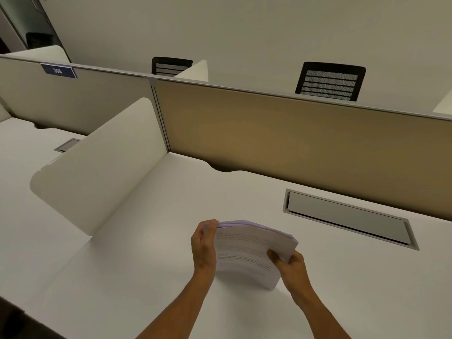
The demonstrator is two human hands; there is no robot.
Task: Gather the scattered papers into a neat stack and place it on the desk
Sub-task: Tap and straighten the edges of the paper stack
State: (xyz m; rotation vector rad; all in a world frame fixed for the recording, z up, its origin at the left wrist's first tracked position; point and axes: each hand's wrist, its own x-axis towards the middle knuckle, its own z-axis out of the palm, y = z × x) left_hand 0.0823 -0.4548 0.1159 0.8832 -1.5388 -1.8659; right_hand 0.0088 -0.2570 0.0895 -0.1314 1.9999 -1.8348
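Stack of printed papers [252, 253]: held on edge, lower edge on the white counter [146, 265], bowed between both hands. Left hand [204, 245]: grip closed on the upper left corner. Right hand [289, 261]: grip closed on the right edge, thumb on the printed face. Top-right edges fanned, not yet flush. Risk: sheets sliding or buckling if either grip loosens mid-squaring. Cable hatch [347, 217] near, behind.

Tan partition [293, 133], two black chairs [330, 81]
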